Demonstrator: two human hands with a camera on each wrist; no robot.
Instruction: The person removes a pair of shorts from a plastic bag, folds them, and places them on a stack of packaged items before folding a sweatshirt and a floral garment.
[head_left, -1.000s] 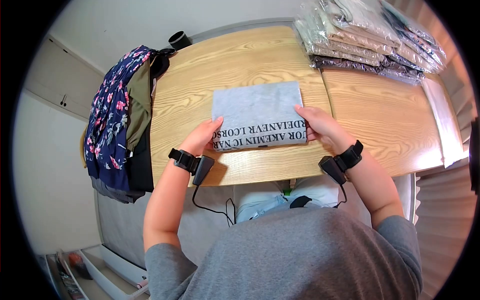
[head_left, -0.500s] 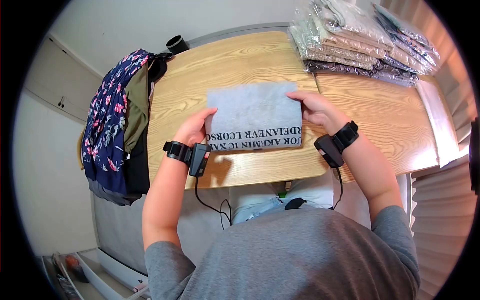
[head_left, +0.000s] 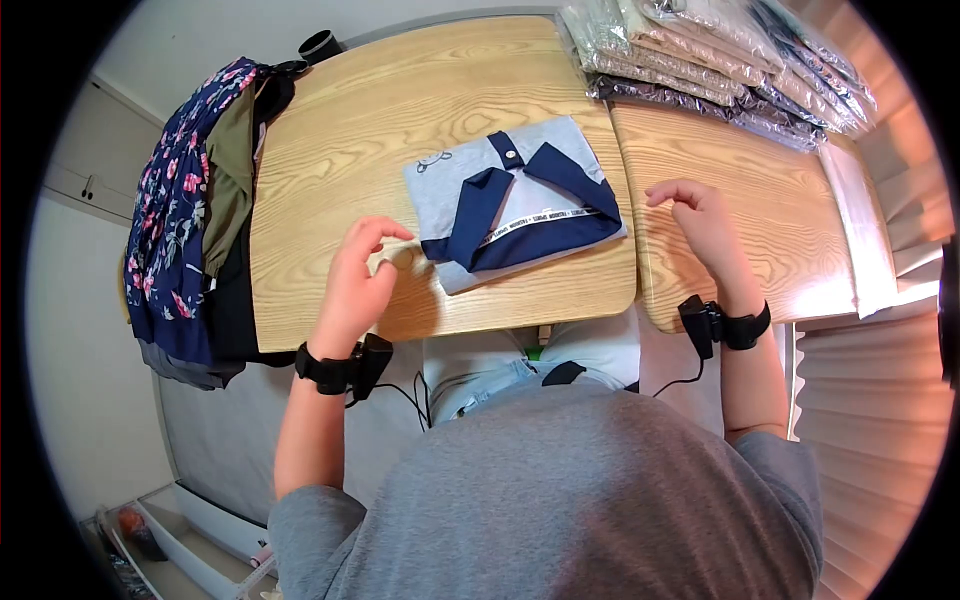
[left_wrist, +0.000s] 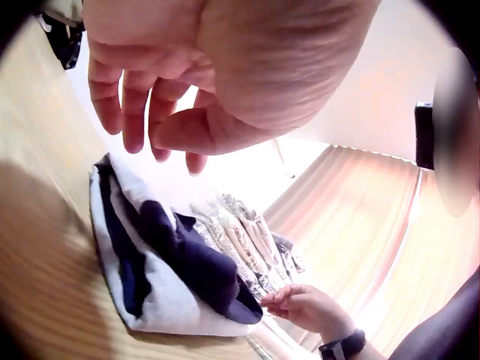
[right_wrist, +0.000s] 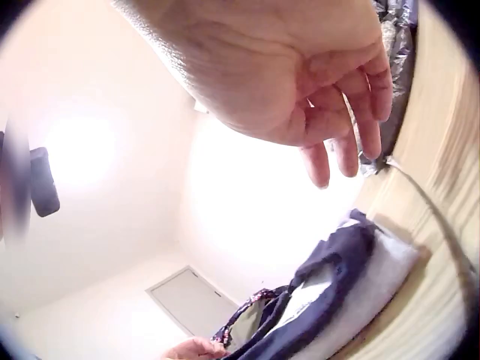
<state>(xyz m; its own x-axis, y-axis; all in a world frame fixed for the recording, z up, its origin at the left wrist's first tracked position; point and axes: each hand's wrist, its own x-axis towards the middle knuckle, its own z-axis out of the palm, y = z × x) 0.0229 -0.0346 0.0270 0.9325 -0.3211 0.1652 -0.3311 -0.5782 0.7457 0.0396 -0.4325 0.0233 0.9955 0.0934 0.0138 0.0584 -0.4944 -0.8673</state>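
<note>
A folded light grey shirt (head_left: 452,187) with a navy collar (head_left: 545,240) and a buttoned navy placket lies collar side up on the wooden table (head_left: 400,120). To its left my left hand (head_left: 357,280) is held off the cloth, fingers loosely bent and holding nothing. On the other side, my right hand (head_left: 705,225) hovers over the table's right section with relaxed fingers, empty. The left wrist view shows the left hand (left_wrist: 217,75) above the table beside the shirt (left_wrist: 172,300). In the right wrist view the right hand (right_wrist: 292,82) is likewise apart from the shirt (right_wrist: 382,277).
Clothes in plastic bags (head_left: 700,60) are stacked at the back right. Floral, olive and dark garments (head_left: 170,230) hang over the left edge. A black cup (head_left: 320,46) stands at the back left, and a white strip (head_left: 858,230) lies along the right side.
The shirt has turned over from its lettered side to its collar side and lies on the table. Both hands have let go and moved apart; the head view has shifted slightly.
</note>
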